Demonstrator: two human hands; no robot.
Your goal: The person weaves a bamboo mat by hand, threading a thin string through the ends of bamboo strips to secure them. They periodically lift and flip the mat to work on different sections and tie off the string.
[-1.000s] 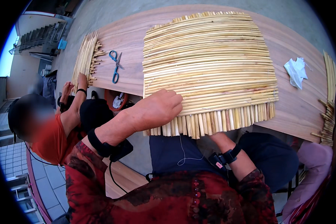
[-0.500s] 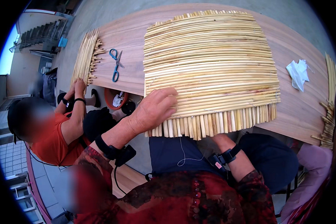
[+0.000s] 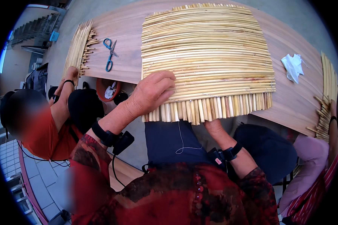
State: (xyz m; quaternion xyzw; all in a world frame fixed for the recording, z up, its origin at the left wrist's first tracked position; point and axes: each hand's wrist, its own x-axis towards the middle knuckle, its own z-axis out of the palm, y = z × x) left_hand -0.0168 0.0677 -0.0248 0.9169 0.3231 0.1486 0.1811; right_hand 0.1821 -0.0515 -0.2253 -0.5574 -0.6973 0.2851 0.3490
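Note:
A pale mat of reed sticks (image 3: pixel 208 48) lies on the wooden table (image 3: pixel 289 105), with a lower layer of upright sticks (image 3: pixel 218 108) showing along its near edge. My left hand (image 3: pixel 154 90) rests on the mat's near left part, fingers curled over the sticks and gripping there. My right hand (image 3: pixel 214 127) reaches under the near edge, its fingers hidden. A thin thread (image 3: pixel 182 144) hangs below the mat over my dark trousers. Blue-handled scissors (image 3: pixel 109 54) lie left of the mat. A crumpled white cloth or paper (image 3: pixel 292 67) lies to its right.
At left a co-worker in orange (image 3: pixel 45 138) handles a bundle of sticks (image 3: pixel 77 48). Another stick bundle (image 3: pixel 328 75) lies at right, beside a person in pink and striped red (image 3: pixel 304 168). An orange tub (image 3: pixel 105 95) with white items sits below the table's edge.
The whole scene sits higher in the picture. My left hand's fingers have shifted a little left along the mat. The orange-clad co-worker's hands have moved. An arm now shows at far right.

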